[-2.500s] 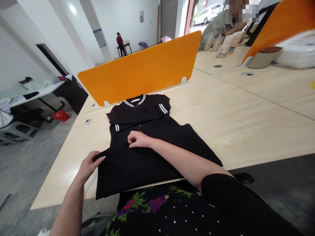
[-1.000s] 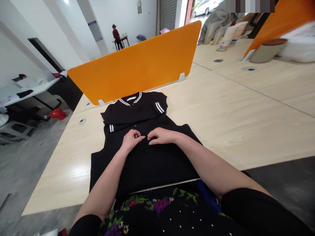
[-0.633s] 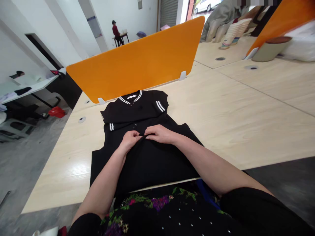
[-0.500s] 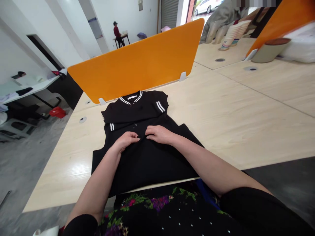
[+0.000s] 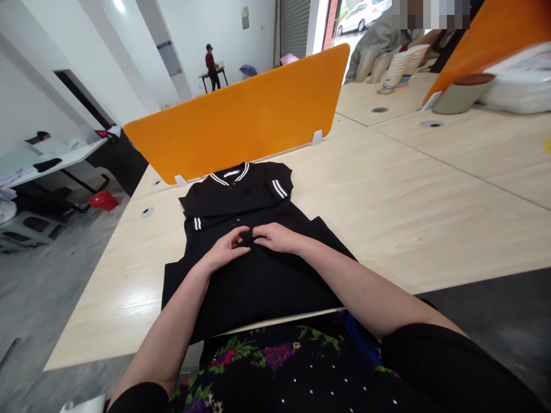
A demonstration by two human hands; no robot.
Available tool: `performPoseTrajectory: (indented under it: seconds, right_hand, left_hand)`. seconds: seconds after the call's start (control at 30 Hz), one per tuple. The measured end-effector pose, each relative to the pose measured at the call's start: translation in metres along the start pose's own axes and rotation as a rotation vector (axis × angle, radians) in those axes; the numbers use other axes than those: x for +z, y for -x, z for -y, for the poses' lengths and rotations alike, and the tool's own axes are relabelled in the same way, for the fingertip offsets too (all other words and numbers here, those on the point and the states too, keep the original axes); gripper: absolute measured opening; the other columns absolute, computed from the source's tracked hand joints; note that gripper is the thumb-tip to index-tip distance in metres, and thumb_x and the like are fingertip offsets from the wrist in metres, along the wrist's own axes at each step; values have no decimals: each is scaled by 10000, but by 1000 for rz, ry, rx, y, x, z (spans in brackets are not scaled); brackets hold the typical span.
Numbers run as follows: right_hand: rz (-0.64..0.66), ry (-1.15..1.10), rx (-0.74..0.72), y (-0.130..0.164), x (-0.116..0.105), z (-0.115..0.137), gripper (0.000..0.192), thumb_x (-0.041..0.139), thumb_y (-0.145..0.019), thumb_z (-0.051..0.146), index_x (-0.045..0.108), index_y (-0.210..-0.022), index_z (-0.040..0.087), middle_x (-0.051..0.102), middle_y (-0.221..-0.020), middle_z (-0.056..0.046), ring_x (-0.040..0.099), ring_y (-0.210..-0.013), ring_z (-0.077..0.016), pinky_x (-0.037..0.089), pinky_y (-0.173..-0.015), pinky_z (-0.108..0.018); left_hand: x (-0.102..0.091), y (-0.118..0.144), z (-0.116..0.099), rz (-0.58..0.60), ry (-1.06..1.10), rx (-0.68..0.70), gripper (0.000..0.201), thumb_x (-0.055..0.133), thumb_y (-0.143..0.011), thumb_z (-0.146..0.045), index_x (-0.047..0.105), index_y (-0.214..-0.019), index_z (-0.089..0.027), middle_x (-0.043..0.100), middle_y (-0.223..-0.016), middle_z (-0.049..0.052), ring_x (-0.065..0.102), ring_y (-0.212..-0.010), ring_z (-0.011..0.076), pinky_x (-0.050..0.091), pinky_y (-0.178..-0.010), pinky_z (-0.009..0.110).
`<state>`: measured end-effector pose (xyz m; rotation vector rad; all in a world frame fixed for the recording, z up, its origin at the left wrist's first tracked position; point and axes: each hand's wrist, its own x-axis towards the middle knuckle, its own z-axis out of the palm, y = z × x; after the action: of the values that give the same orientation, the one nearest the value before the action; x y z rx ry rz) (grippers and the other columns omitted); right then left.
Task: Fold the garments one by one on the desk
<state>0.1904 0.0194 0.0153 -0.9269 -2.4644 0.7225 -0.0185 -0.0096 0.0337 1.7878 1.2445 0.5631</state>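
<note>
On the table [image 5: 408,195]: a black dress [image 5: 245,252] with white-striped collar and cuffs lies flat, its hem hanging over the near edge.
Left hand [image 5: 224,250]: on the dress's front placket, fingers curled, pinching the fabric.
Right hand [image 5: 275,237]: just beside the left, fingertips pressing the same spot.
Behind the dress: an orange divider [image 5: 245,117].

**Bright room, bent edges**

The room is bright. A round ceiling lamp [image 5: 119,6] glows, and daylight comes in at the open doorway [image 5: 357,17]. The pale table [image 5: 413,195] shines softly. Shadows are faint. Straight lines bend at the edges, and the white bag [image 5: 519,80] looks blurry.
</note>
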Motion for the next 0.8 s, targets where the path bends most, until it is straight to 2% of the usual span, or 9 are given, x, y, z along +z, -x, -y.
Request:
performPoseTrajectory:
  seconds: [0.1,0.17,0.23,0.37,0.47,0.6,0.7,0.8]
  right_hand:
    - [9,-20,-29,1,-2,0,65,568,-848,147,591,-790,168,594,-757,4,522,-692,-126,354,-642,-224]
    - [30,-33,-48,1,-4,-1,52,568,-843,141,602,-811,164,609,-777,-3,530,-704,-129,362,-648,-226]
    - [42,-59,-58,2,-5,-1,58,562,-845,136,616,-852,156,630,-820,-19,554,-744,-139,380,-675,-230]
    - [45,-97,-69,3,-5,-2,98,551,-832,114,626,-880,155,654,-880,-33,583,-808,-153,403,-720,-239]
    - [56,-104,-74,3,-5,-2,84,542,-829,122,619,-836,153,649,-836,-26,582,-773,-152,405,-699,-240]
    - [71,-97,-71,4,-7,0,92,532,-842,157,624,-847,157,652,-838,-25,588,-778,-153,407,-703,-241]
    - [88,17,5,6,-13,3,134,571,-853,269,639,-932,185,662,-880,-28,599,-805,-173,403,-706,-255]
    - [88,234,125,10,-24,5,294,627,-823,444,648,-993,205,666,-927,-58,606,-865,-220,393,-792,-317]
  left_hand:
    - [-4,-2,2,2,-209,88,410,650,-759,-283,617,-1162,-216,638,-1097,44,589,-1004,199,444,-928,340]
    - [-4,-4,0,3,-326,142,333,602,-796,-279,641,-1123,-228,631,-1113,42,594,-1013,201,448,-938,342]
    - [-3,-5,-1,18,-382,197,338,594,-807,-287,631,-1138,-233,621,-1128,42,593,-1032,200,451,-945,335]
    - [3,-7,2,55,-354,210,375,604,-812,-320,584,-1176,-233,621,-1191,41,569,-1118,212,419,-1002,344]
    - [4,-9,6,54,-364,150,313,608,-806,-355,594,-1088,-220,644,-1114,39,593,-1045,217,445,-953,352]
    - [3,-11,7,83,-335,197,285,614,-793,-395,594,-1007,-209,621,-1068,36,587,-1010,207,437,-933,336]
    - [3,-11,6,62,-296,190,259,605,-793,-427,597,-911,-196,605,-955,24,580,-927,195,449,-878,321]
    - [4,-10,4,-6,-291,168,242,640,-756,-419,591,-839,-197,591,-879,9,560,-878,187,448,-846,310]
